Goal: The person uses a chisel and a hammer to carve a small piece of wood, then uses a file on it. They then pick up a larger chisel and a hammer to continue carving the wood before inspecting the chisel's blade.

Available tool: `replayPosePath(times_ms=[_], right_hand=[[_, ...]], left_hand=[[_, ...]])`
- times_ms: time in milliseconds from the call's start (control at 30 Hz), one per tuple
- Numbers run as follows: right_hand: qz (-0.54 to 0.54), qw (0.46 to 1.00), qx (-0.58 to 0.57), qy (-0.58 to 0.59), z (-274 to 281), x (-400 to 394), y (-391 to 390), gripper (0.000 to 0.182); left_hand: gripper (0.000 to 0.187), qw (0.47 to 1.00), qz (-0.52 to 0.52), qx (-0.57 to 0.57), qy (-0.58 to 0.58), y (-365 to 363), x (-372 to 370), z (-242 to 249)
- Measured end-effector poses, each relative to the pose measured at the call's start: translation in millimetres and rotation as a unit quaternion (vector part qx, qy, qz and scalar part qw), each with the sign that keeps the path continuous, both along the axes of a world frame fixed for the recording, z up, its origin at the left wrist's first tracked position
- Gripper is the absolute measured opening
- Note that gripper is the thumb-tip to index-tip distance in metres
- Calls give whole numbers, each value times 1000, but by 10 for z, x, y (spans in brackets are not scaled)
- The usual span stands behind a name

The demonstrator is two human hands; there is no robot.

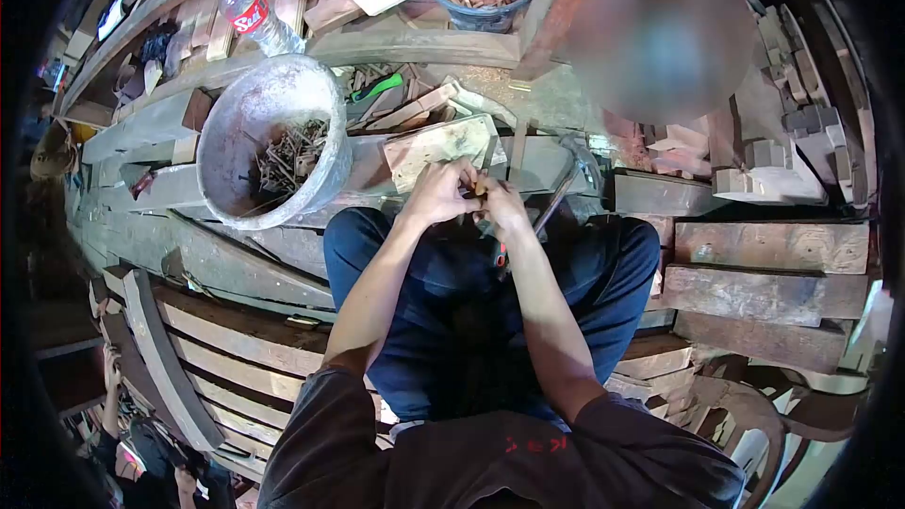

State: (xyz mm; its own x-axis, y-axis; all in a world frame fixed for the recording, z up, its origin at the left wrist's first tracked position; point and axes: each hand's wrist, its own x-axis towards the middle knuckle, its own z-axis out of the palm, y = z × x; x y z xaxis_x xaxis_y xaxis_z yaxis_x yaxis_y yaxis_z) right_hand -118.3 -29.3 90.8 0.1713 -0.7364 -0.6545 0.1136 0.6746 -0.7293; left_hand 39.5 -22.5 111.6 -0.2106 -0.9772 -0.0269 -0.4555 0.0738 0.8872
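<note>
Close together in front of my knees are my left hand (pixel 441 194) and my right hand (pixel 501 204), both with bent fingers. A small brownish piece (pixel 482 187) shows between the fingertips of my right hand; its shape is hard to make out. My left fingers are pinched near it, and what they hold, if anything, is hidden. Just beyond the hands lies a pale wooden block (pixel 438 146). A hammer (pixel 577 162) rests to the right of my right hand, its handle slanting down toward my lap. A red and black tool end (pixel 501 256) shows below.
A large white bucket (pixel 335 146) with thin scraps stands at left. Farther off are a plastic bottle (pixel 253 19), a blue bucket (pixel 451 2) of small wood pieces, and a green-handled tool (pixel 377 87). Stacked beams (pixel 768 250) lie right; another person (pixel 141 443) is lower left.
</note>
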Motion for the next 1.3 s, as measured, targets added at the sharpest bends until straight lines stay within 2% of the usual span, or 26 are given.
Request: replayPosePath(times_ms=[67, 167, 200, 300, 400, 533, 633, 833, 967, 1067, 1167, 1300], right_hand=[[-20, 1000, 10, -20, -22, -73, -8, 25], [65, 997, -47, -12, 0, -216, 23, 26], [64, 996, -50, -25, 111, -218, 59, 33], [89, 988, -71, -106, 199, -273, 97, 31], [97, 982, -60, -149, 343, -228, 148, 27], [108, 982, -49, -149, 483, -182, 172, 27], [104, 984, -58, -130, 507, -159, 189, 26], [96, 983, -77, -134, 553, -138, 190, 23], [90, 985, -16, -150, 420, -208, 151, 20], [68, 986, 0, -154, 487, -221, 145, 20], [42, 979, 11, -200, 505, -292, 125, 21], [15, 969, 2, -245, 442, -357, 110, 20]], left_hand=[[52, 998, -22, 16, 54, -36, 77, -97], [34, 993, 9, 24, 117, -96, 225, -151], [27, 994, 44, 46, 94, -108, 237, -102], [24, 978, 79, 135, 138, -92, 224, 83], [18, 932, 27, 199, 302, -95, 136, 49], [16, 943, -26, 182, 279, -110, 86, -33], [18, 936, -18, 166, 311, -92, 60, -8], [21, 940, -36, 160, 300, -82, 47, 53], [26, 949, -56, 167, 262, -114, 79, -22], [31, 921, -79, 203, 323, -123, 134, -45], [30, 922, -14, 230, 311, -119, 196, 119], [30, 926, 47, 228, 296, -187, 259, -53]])
